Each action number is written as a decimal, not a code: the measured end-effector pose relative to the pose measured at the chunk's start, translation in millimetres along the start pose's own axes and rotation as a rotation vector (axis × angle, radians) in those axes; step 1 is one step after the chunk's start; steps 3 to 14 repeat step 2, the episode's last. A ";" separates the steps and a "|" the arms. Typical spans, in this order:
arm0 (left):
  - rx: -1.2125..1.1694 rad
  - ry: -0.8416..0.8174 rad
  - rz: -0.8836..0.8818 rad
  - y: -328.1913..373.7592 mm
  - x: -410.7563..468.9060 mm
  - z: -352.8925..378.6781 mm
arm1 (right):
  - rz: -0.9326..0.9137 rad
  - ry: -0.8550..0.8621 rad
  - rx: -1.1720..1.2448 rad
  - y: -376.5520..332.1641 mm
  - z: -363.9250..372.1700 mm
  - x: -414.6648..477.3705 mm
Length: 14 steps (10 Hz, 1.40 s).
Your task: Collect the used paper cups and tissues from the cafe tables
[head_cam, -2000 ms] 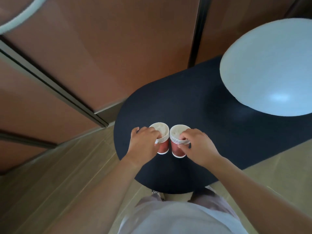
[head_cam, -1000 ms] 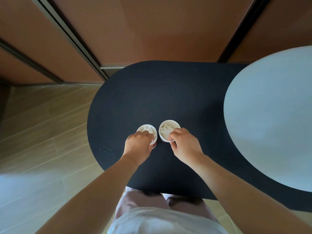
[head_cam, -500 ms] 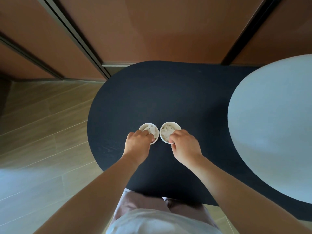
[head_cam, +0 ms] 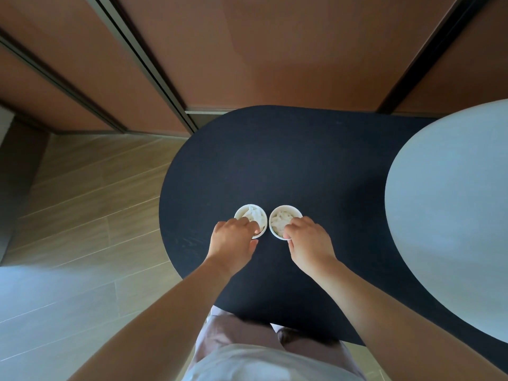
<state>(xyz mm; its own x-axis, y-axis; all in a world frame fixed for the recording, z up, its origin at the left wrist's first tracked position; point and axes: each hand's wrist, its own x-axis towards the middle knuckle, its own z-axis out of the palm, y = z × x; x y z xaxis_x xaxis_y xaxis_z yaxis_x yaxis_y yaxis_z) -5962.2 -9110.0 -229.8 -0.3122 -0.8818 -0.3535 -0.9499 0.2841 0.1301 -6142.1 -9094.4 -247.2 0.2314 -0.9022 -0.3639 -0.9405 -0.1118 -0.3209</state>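
1. We see two paper cups, the left cup (head_cam: pixel 249 211) and the right cup (head_cam: pixel 286 211), standing side by side just below the middle of the frame on the dark table (head_cam: pixel 275 160), their round white rims nearly touching.
2. Viewed from straight above, the cups' outer walls are hidden.
3. Crumpled white tissue (head_cam: pixel 251 217) fills each cup, soft and creased (the folds are too small to count).
4. The left hand (head_cam: pixel 232 240) pinches the near rim of the left cup, fingertips curled inside and thumb outside.
5. The right hand (head_cam: pixel 309 243) pinches the near rim of the right cup the same way; its thumb is mostly hidden beneath the knuckles.
6. The dark table is matte, oblong with a rounded left end, faint wood grain showing at its lower left; bare forearms and pale clothing cover its near edge.
7. A smooth pale round tabletop (head_cam: pixel 453 215) overlaps it at the right and is cut off by the frame edge.
8. A plank floor (head_cam: pixel 82 215) lies at the left; reddish-brown wall panels (head_cam: pixel 247 50) with dark strips fill the top.
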 end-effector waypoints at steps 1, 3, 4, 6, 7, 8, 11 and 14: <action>-0.001 -0.010 -0.022 0.5 -7.9 -3.0 | -0.016 -0.013 -0.005 -1.8 -0.2 -1.9; -0.027 0.026 -0.042 2.0 -12.7 -8.0 | -0.037 0.022 0.029 -2.8 -1.9 -4.7; -0.027 0.026 -0.042 2.0 -12.7 -8.0 | -0.037 0.022 0.029 -2.8 -1.9 -4.7; -0.027 0.026 -0.042 2.0 -12.7 -8.0 | -0.037 0.022 0.029 -2.8 -1.9 -4.7; -0.027 0.026 -0.042 2.0 -12.7 -8.0 | -0.037 0.022 0.029 -2.8 -1.9 -4.7; -0.027 0.026 -0.042 2.0 -12.7 -8.0 | -0.037 0.022 0.029 -2.8 -1.9 -4.7; -0.027 0.026 -0.042 2.0 -12.7 -8.0 | -0.037 0.022 0.029 -2.8 -1.9 -4.7; -0.027 0.026 -0.042 2.0 -12.7 -8.0 | -0.037 0.022 0.029 -2.8 -1.9 -4.7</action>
